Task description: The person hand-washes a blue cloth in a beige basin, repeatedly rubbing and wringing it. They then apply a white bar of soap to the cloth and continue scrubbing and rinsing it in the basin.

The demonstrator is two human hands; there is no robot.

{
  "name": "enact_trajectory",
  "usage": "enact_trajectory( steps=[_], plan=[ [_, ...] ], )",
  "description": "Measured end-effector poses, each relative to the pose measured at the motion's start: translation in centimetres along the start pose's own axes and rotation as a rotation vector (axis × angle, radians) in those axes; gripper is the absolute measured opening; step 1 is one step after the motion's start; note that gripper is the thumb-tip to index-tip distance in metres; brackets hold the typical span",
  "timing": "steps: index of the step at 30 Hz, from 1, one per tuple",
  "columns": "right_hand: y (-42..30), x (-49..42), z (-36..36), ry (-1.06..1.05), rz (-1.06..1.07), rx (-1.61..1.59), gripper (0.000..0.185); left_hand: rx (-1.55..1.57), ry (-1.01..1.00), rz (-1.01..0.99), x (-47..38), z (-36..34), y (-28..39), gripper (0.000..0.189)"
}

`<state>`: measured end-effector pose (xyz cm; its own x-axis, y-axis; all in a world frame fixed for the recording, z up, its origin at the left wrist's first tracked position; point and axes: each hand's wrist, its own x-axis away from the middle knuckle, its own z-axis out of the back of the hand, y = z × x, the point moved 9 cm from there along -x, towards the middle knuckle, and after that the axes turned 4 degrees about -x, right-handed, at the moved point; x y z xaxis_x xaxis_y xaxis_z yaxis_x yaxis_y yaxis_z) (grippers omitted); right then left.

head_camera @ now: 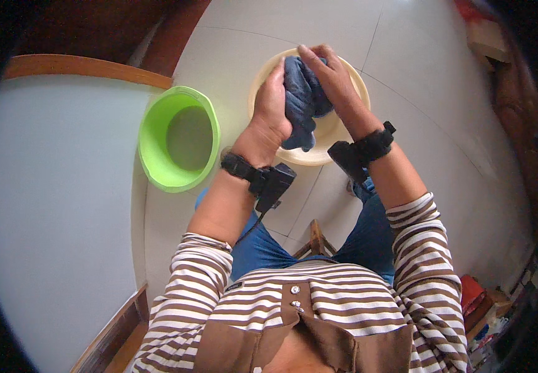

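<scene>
A bunched piece of dark blue cloth (299,102) is squeezed between my two hands above a pale yellow basin (327,157). My left hand (271,102) presses along the cloth's left side, thumb side up. From the right, my right hand (332,77) grips the upper part, with its fingers partly hidden behind the cloth. One end of the fabric hangs down toward the near side of the basin. Much of the basin's inside is covered by the cloth and hands.
A green plastic tub (147,140) holding greyish water (192,137) stands on the tiled floor (418,154) at left, beside a pale wall (63,186). Part of a wooden stool (315,238) shows between my knees. Red items (472,296) lie at lower right.
</scene>
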<state>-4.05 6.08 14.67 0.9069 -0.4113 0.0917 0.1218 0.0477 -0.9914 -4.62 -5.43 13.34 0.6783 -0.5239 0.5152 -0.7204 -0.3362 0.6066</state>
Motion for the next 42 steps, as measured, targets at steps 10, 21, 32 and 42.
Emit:
enact_trajectory(
  steps=[10, 21, 32, 42],
  plan=[
    [-4.5, -0.7, 4.7, 0.028, 0.099, -0.326, 0.029, -0.691, -0.256, -0.205, 1.7, -3.0, 2.9, 0.045],
    [-2.9, -1.4, 8.5, 0.219, 0.007, -0.561, 0.031, -0.499, -0.298, -0.376, 1.8, -2.9, 4.1, 0.035],
    [-6.9, 3.3, 0.1, 0.394, 0.244, 0.373, 0.021, 0.08, 0.025, -0.099, -1.9, 1.4, 0.8, 0.03],
    [-5.6, 3.5, -1.2, 0.339, 0.27, 0.483, 0.031, 0.052, 0.212, -0.097, -1.8, 3.2, -0.1, 0.034]
  ],
)
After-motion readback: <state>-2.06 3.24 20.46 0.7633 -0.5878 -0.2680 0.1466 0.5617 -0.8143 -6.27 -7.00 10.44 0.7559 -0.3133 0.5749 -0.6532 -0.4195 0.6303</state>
